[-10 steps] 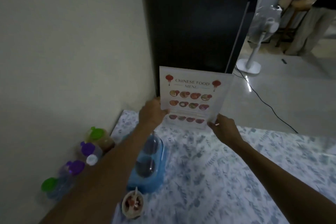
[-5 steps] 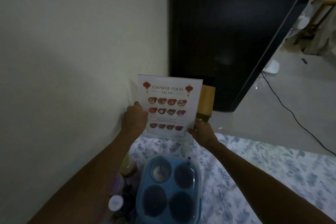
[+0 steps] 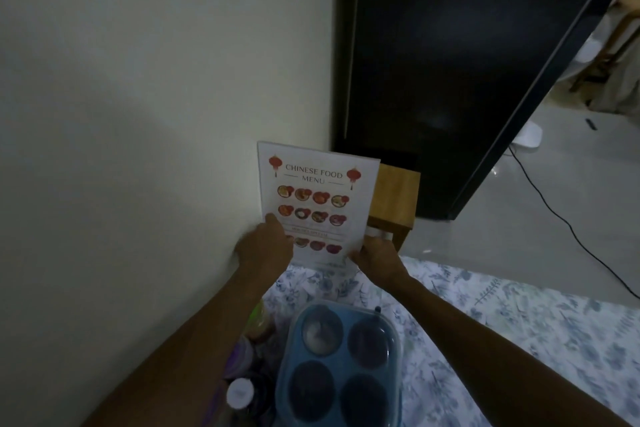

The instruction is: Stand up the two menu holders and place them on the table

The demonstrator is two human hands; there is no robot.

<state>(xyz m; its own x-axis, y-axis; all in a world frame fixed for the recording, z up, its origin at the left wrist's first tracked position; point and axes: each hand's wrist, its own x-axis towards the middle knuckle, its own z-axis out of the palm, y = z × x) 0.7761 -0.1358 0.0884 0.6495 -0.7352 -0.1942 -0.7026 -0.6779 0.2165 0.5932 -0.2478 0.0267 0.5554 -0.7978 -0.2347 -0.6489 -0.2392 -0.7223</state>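
Left hand (image 3: 263,248) and right hand (image 3: 375,256) each pinch lower edges of clear acrylic menu holder with white "Chinese Food Menu" sheet (image 3: 317,201), upright at far end of floral-cloth table (image 3: 519,322), beyond blue four-cup lidded tray (image 3: 341,367).

Table under a floral cloth, set against a pale wall

The white, blue-leafed tablecloth (image 3: 540,333) carries a blue four-cup plastic container (image 3: 341,364); small bottles with purple, green and white caps (image 3: 242,378) crowd its wall-side edge.
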